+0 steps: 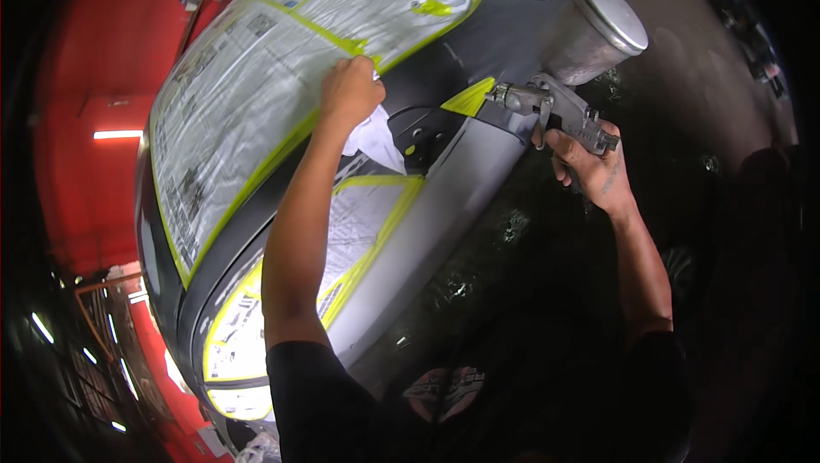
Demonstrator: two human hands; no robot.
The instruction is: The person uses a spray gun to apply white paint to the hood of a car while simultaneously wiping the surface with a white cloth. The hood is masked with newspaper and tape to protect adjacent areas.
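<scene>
**Spray gun at the masked car panel**

The spray gun point(559, 113) sits in the right hand point(589, 168), its fingers wrapped shut around the grip, one at the trigger. Its metal cup point(595, 29) rises up and to the right, while the nozzel end points left, just beside a patch of yellow-green masking tape point(470, 97) on the grey car body point(444, 215). The gun's long axis runs roughly left to right, toward the panel.

The left hand point(348, 91) is further up the body, fingers curled and pressed on the edge of the masking paper point(282, 61) where the tape line bends — a white cloth point(373, 140) shows just below it, though whether the hand holds it cannot be told. The right hand is the nearer one to the bare grey strip.

More paper framed in tape covers the lower window area point(363, 224). The floor point(530, 292) is dark and speckled — red walls point(94, 79) and a strip light point(118, 134) lie beyond.
</scene>
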